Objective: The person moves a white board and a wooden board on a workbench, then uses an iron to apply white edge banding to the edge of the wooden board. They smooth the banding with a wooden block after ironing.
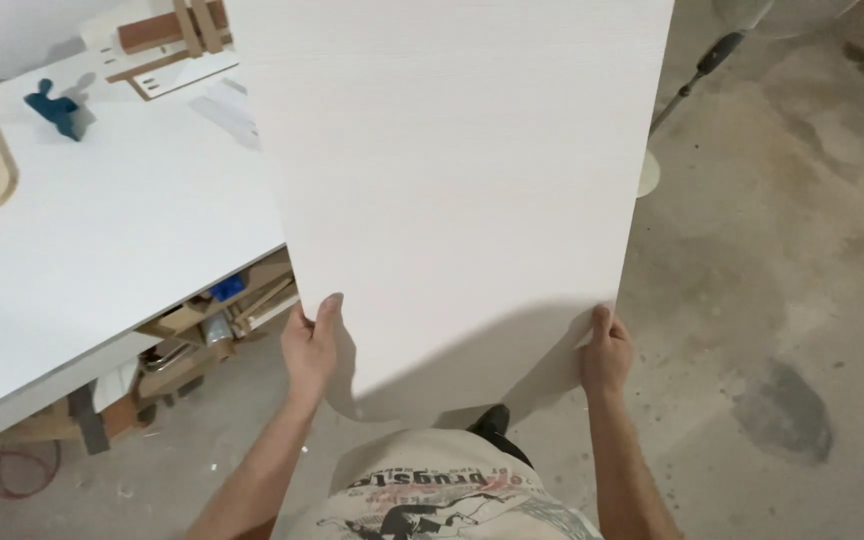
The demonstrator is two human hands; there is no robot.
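A large flat rectangular white board with a faint horizontal grain fills the middle of the view, held out in the air in front of the person, its top edge running out of sight above and its lower edge casting a soft shadow across its own bottom strip. It hangs over the grey stained concrete floor, just beside the edge of the white-topped workbench on the left, its left edge overlapping the bench corner from this angle. The left hand clamps the board's lower left edge, thumb lying up along the front face, the rest of the fingers hidden behind the panel. The right hand grasps the lower right edge the same way, thumb on the face, fingers wrapped out of sight. Both forearms rise from the bottom of the view, well apart, elbows low, wrists tipped upward. Below them shows the person's light printed shirt. On the bench sit a small blue clamp-like tool and a wooden jig of brown and pale strips; under the benchtop, a shelf holds assorted wooden scraps and tools. A fan stand with a dark pole rises at the upper right.
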